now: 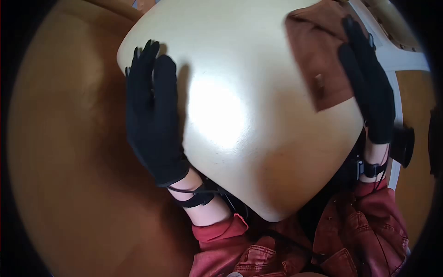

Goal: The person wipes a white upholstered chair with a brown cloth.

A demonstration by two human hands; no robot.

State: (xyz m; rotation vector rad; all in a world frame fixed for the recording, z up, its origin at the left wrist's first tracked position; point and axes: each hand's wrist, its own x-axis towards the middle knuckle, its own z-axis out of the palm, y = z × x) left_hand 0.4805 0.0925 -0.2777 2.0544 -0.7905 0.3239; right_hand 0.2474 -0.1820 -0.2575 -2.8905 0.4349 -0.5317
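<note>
A brown folded cloth with a small light mark near its lower corner lies on the glossy cream tabletop. Its left edge is blurred. My right hand, in a black glove, lies along the cloth's right side and overlaps it, fingers stretched out and thumb a little apart. Whether any cloth is tucked under the palm cannot be seen. On the opposite side, my left hand, also black-gloved, is at the tabletop's left edge. Its fingers point away from me, extended, with nothing in them.
A white chair frame with a studded seat edge stands at the upper right, close beyond my right hand. Brown floor spreads to the left. A dark round object is beside my right wrist. The tabletop's near corner points at my body.
</note>
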